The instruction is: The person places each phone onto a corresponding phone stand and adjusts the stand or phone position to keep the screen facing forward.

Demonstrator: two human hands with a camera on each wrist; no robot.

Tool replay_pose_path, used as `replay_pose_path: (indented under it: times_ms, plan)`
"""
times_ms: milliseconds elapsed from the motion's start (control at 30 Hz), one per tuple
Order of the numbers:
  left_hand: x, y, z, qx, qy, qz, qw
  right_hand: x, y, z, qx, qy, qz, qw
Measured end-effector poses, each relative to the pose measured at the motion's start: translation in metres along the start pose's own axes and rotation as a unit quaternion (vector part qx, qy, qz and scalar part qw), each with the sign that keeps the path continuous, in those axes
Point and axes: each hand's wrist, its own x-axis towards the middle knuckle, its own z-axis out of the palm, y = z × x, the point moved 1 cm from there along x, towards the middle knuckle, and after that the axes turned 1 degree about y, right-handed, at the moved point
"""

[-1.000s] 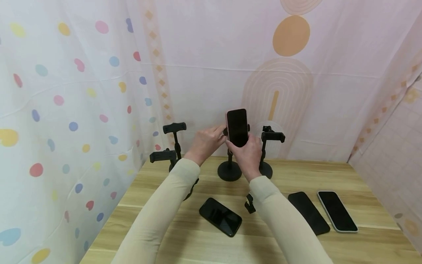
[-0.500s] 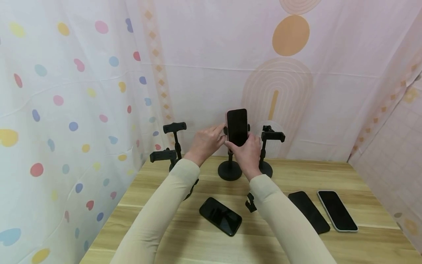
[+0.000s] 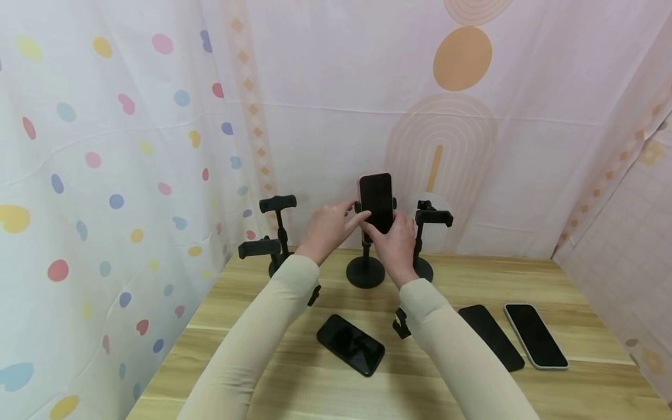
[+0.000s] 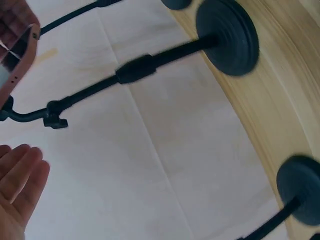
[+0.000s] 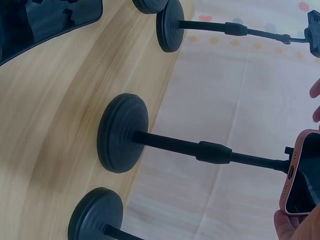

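A black-screened smartphone point(image 3: 376, 195) with a pink edge stands upright in the clamp of a black phone stand point(image 3: 366, 273). My right hand point(image 3: 396, 242) grips the phone's lower right part, its thumb lying over the lower front. The left hand point(image 3: 329, 229) is beside the clamp's left end, with the thumb stretched towards the phone's lower left front; whether it touches is hard to tell. In the left wrist view, the fingers of the left hand point(image 4: 22, 187) are straight and apart from the phone point(image 4: 22, 70). The right wrist view shows the right thumb at the phone's point(image 5: 294, 172) lower edge.
Two black phone stands with holders, one point(image 3: 278, 203) behind the other point(image 3: 259, 248), are at the left. Another stand point(image 3: 434, 217) is close behind the right hand. On the wooden table point(image 3: 420, 391) lie a black phone point(image 3: 350, 345), a dark phone point(image 3: 490, 337) and a silver-edged phone point(image 3: 536, 336).
My left thumb has stretched out to the right towards the phone's front, and the left fingers have eased away from the clamp's left end. The right hand keeps its grip.
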Motion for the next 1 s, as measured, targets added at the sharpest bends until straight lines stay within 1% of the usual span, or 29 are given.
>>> replay_pose_path:
  times_ms: [100, 167, 267, 367, 500, 600, 733, 833, 933, 1000]
  plan:
    - [0.002, 0.001, 0.001, -0.058, -0.020, -0.031, 0.9976, 0.000, 0.000, -0.001, 0.001, -0.001, 0.001, 1.000]
    - [0.003, 0.001, 0.002, -0.087, -0.025, -0.042, 0.9950, 0.000, 0.000, -0.002, 0.002, -0.001, 0.002, 1.000]
    - [0.003, 0.002, 0.004, -0.111, -0.025, -0.048, 0.9924, 0.002, 0.000, -0.004, 0.006, 0.000, -0.002, 1.000]
    - [0.003, 0.003, 0.003, -0.135, -0.028, -0.055, 0.9889, 0.008, -0.002, -0.007, 0.020, -0.005, -0.025, 0.999]
    - [0.002, 0.003, 0.001, -0.162, -0.040, -0.068, 0.9836, 0.014, -0.006, -0.012, 0.035, -0.031, -0.042, 0.998]
    - [0.002, 0.001, 0.002, -0.174, -0.049, -0.075, 0.9806, 0.016, -0.008, -0.014, 0.043, -0.049, -0.039, 0.997]
    - [0.003, -0.003, 0.004, -0.182, -0.054, -0.090, 0.9776, 0.020, -0.010, -0.015, 0.060, -0.057, -0.039, 0.996]
    - [0.003, -0.005, 0.005, -0.189, -0.055, -0.100, 0.9753, 0.021, -0.011, -0.015, 0.064, -0.057, -0.026, 0.996]
    - [0.003, -0.005, 0.004, -0.202, -0.057, -0.114, 0.9710, 0.022, -0.012, -0.015, 0.071, -0.058, -0.006, 0.996]
    - [0.003, -0.004, 0.003, -0.215, -0.058, -0.125, 0.9668, 0.022, -0.012, -0.015, 0.077, -0.060, 0.008, 0.995]
